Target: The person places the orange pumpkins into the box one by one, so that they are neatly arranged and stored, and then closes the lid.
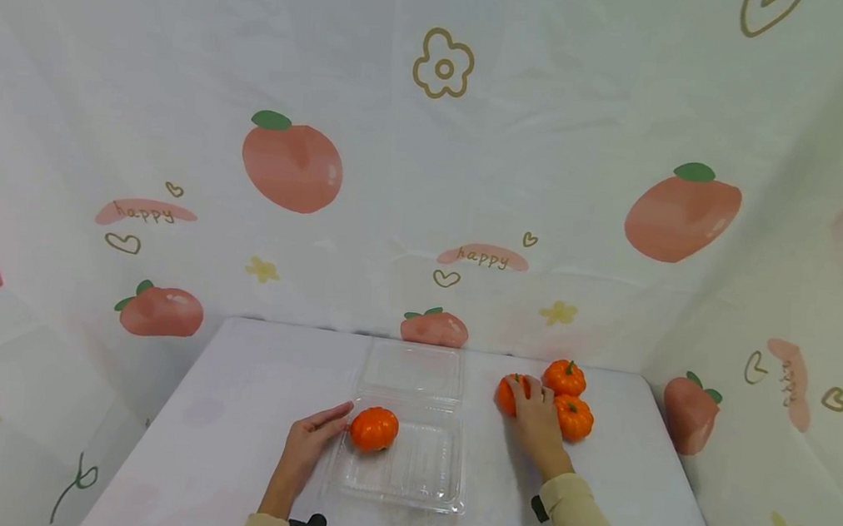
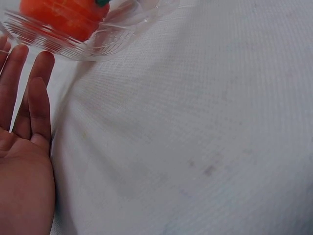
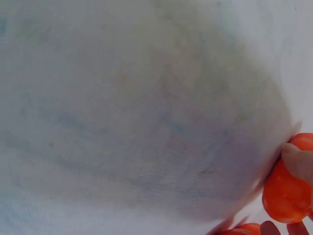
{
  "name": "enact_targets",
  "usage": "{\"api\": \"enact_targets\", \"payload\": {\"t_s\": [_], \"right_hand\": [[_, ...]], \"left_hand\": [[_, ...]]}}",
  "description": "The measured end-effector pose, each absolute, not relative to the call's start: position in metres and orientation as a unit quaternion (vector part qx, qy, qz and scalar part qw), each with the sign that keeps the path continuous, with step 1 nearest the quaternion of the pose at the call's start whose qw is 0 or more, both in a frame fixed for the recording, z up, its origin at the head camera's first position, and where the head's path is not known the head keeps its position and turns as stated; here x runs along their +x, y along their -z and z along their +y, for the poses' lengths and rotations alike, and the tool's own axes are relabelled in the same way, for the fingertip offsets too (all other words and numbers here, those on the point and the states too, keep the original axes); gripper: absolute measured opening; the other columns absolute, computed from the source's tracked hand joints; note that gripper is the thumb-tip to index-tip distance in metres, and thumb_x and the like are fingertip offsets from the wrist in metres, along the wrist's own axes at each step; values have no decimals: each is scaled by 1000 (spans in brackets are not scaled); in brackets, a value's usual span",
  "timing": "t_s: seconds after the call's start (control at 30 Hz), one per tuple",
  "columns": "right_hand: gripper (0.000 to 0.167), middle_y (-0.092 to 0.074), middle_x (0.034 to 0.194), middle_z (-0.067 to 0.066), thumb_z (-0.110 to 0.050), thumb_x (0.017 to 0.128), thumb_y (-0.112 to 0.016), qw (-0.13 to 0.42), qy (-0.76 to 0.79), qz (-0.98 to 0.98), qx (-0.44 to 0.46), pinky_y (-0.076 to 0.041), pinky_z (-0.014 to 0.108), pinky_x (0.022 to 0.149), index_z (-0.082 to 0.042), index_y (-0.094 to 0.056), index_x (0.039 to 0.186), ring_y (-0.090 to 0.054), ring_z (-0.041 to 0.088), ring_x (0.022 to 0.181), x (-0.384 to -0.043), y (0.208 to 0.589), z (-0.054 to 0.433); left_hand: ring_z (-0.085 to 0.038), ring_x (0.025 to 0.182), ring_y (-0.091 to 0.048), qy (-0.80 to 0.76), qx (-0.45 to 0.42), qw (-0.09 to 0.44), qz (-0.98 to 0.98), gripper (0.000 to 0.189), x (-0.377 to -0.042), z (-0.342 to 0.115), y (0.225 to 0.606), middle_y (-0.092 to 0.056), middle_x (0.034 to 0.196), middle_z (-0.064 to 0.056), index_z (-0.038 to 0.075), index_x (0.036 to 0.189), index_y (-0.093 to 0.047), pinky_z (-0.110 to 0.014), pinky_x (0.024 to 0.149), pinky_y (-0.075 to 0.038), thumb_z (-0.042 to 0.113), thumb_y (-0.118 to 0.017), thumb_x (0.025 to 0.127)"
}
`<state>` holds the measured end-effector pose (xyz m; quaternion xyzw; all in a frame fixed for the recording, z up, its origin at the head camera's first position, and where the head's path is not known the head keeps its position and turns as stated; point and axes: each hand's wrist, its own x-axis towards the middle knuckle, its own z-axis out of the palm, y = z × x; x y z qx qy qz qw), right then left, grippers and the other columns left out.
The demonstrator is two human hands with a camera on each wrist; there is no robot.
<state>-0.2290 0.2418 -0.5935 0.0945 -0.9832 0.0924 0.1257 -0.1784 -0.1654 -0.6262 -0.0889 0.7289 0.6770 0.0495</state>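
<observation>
My right hand (image 1: 537, 428) grips a pumpkin (image 1: 505, 396) on the table's (image 1: 228, 413) right; my left hand (image 1: 305, 443) extends its fingers beside the clear box (image 1: 441, 465). The pumpkin looks light, firm and slick, best held round its sides.

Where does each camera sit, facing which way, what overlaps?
Head: on head, facing forward, down over the white table; left grip, right grip, beige sleeves show.
Left wrist: worn there, facing table and clear plastic container; palm, fingers show.
Right wrist: worn there, facing table, held glossy orange pumpkin; thumb, fingertips show.
Shared, head and left wrist: container, another pumpkin inside.
</observation>
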Motion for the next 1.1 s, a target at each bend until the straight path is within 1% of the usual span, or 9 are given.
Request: {"api": "enact_targets", "payload": {"t_s": [0.1,0.2,0.3,0.4,0.53,0.63,0.77,0.97,1.1], "right_hand": [[58,-51,134,29,1,86,-76,127,-84,-983,98,-55,61,97,-10,-57,139,-53,49,110,-228,594,244],[59,-52,133,28,-1,85,-79,116,-94,-984,99,-54,60,97,-12,-58,139,-53,47,109,-228,592,242],[63,-51,136,26,-9,84,-83,85,-112,-986,93,-53,62,101,-16,-57,141,-52,47,114,-226,588,241],[67,-50,139,24,-16,84,-84,50,-140,-985,86,-51,65,103,-21,-54,143,-51,46,122,-224,584,241],[68,-49,142,22,-21,87,-82,10,-177,-982,69,-49,66,104,-27,-49,147,-49,45,129,-221,580,244],[67,-48,140,21,-25,89,-79,-4,-185,-981,64,-51,64,104,-29,-48,149,-50,42,129,-221,579,246],[66,-49,134,20,-27,92,-76,0,-184,-980,76,-53,60,103,-27,-48,151,-53,39,123,-220,577,248],[61,-54,131,18,-27,96,-71,21,-205,-974,98,-55,57,102,-24,-46,152,-58,35,118,-216,572,246],[57,-57,131,18,-27,97,-69,49,-219,-967,120,-54,58,103,-19,-48,150,-60,36,118,-214,564,243]], "left_hand": [[11,120,-60,-682,-88,50,724,40,-178,-164,627,-71,134,3,18,129,-72,-5,98,-46,33,-75,92],[13,117,-60,-682,-89,47,724,43,-179,-165,627,-71,134,2,17,129,-72,-5,97,-46,34,-77,90],[13,117,-60,-683,-93,46,723,43,-180,-165,628,-71,133,2,17,128,-73,-5,97,-47,35,-78,89],[14,117,-60,-681,-91,42,726,42,-180,-165,628,-71,133,3,17,128,-73,-5,97,-47,33,-77,90],[14,115,-60,-685,-89,44,722,42,-180,-166,628,-71,133,2,16,129,-72,-6,97,-48,32,-77,91],[14,114,-61,-688,-89,48,719,42,-181,-166,629,-71,134,2,15,129,-72,-5,96,-48,32,-77,90],[15,114,-60,-686,-90,48,720,41,-181,-166,629,-71,133,2,15,129,-72,-5,96,-48,31,-77,90],[14,116,-60,-684,-86,45,724,41,-180,-166,627,-71,133,1,15,129,-72,-5,97,-47,31,-76,91],[8,123,-61,-681,-81,47,726,41,-179,-167,626,-71,134,2,17,129,-72,-5,98,-47,33,-76,91]]}}
